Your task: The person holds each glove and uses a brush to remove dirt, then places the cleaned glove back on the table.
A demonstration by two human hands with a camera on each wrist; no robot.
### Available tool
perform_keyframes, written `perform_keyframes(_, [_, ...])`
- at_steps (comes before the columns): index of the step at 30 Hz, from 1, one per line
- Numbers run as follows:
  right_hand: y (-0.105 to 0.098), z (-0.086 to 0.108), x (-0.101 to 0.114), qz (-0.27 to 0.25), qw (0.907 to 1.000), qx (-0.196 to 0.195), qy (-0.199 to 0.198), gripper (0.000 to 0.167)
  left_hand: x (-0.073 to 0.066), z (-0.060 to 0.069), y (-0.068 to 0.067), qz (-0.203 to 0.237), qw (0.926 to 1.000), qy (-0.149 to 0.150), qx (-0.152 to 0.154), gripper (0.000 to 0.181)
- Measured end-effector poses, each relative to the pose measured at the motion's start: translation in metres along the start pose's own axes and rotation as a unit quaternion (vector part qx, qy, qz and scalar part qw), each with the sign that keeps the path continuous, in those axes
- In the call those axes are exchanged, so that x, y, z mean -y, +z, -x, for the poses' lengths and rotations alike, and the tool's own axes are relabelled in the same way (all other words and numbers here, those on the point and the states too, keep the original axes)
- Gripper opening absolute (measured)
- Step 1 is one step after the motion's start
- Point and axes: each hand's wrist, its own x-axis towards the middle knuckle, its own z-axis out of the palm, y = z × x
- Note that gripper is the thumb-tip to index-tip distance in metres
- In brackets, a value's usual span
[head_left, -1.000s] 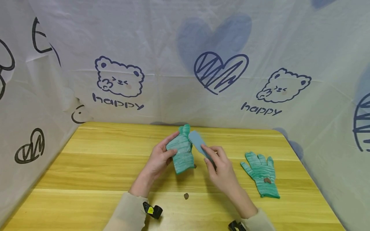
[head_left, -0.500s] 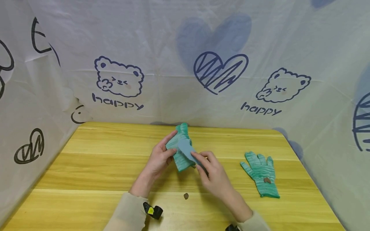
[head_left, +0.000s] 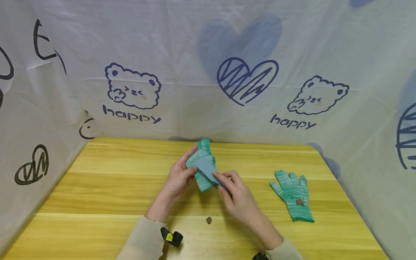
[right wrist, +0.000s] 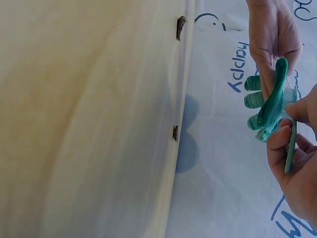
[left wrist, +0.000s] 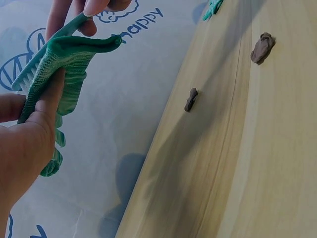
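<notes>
My left hand [head_left: 178,177] grips a green-and-white knitted glove [head_left: 204,153] above the table, thumb on its near face. A blue-grey brush [head_left: 206,169] lies across that face, its handle pinched in my right hand [head_left: 242,200]. In the left wrist view the bristles of the brush [left wrist: 35,63] touch the glove [left wrist: 69,54] near its cuff. The right wrist view shows the brush [right wrist: 291,148] upright beside the glove [right wrist: 275,101], between the right fingers and thumb.
A second green glove [head_left: 294,191] lies flat at the right of the wooden table [head_left: 107,195], a brown lump [head_left: 300,202] on it. Another brown lump [head_left: 209,220] sits near the middle, and a smaller one [left wrist: 191,99] shows in the left wrist view. Printed cloth [head_left: 191,108] hangs behind.
My right hand has moved left and slightly down, bringing the brush from the glove's right edge onto its face. The held glove has shifted slightly left; my left hand keeps its grip.
</notes>
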Motion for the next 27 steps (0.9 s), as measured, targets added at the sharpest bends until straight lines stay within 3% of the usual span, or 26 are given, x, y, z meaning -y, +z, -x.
perform_keyframes(10, [-0.0030,-0.0009,-0.0043,0.016,0.9998,-0.007,-0.003,0.051,0.0005,-0.0014,0.0016,0.026,0.9993,0.002,-0.026,0.071])
perform_keyframes(27, [-0.0073,-0.0016,-0.0067,0.032,0.9994,-0.014,0.003,0.050,-0.0016,-0.0010,0.0037,0.039,0.9984,0.004,-0.040,0.072])
